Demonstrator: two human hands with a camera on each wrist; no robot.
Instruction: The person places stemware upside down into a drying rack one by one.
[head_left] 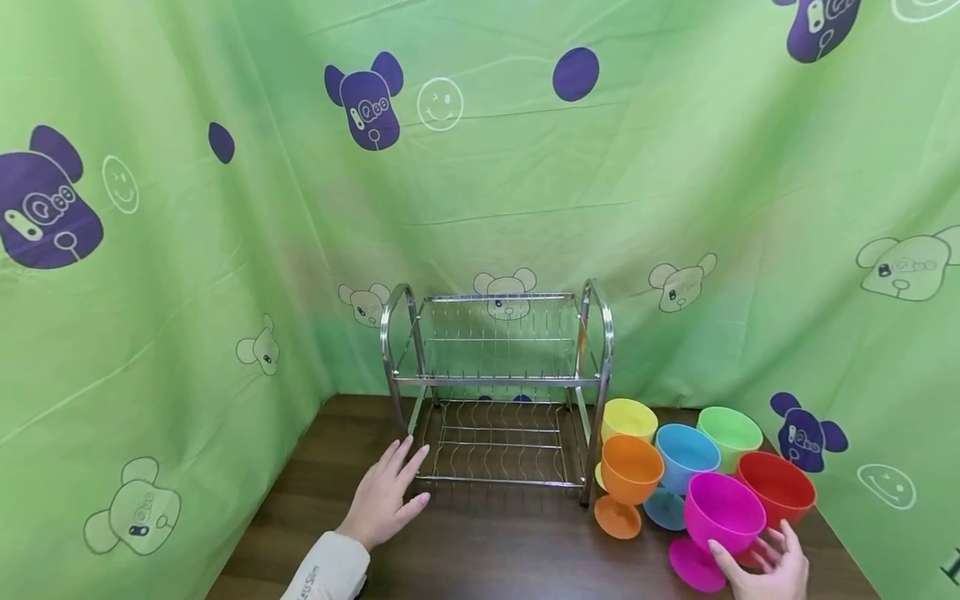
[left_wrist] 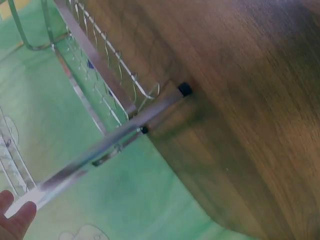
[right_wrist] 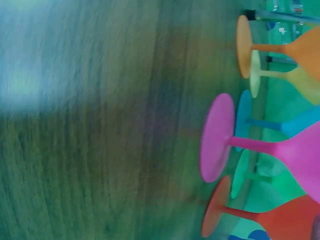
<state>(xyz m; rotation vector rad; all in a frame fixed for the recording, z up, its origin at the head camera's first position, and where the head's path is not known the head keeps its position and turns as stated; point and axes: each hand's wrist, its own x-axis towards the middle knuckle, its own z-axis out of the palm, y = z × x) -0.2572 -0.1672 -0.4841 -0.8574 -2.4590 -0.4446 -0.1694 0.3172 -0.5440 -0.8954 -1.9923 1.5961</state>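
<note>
Left hand point(head_left: 381, 502) is showing spread fingers, eight o'clock from two-tier dish rack point(head_left: 498, 381). Magenta goblet point(head_left: 712, 518) is standing at rack's four o'clock; right hand point(head_left: 776, 572) is overlapping it, grip: cannot tell.

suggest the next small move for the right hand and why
I'd probably settle the right hand securely on the bowl of the magenta goblet: the thumb and fingers are already at it, but a firm hold can't be confirmed, and the red goblet beside it could get knocked.
</note>
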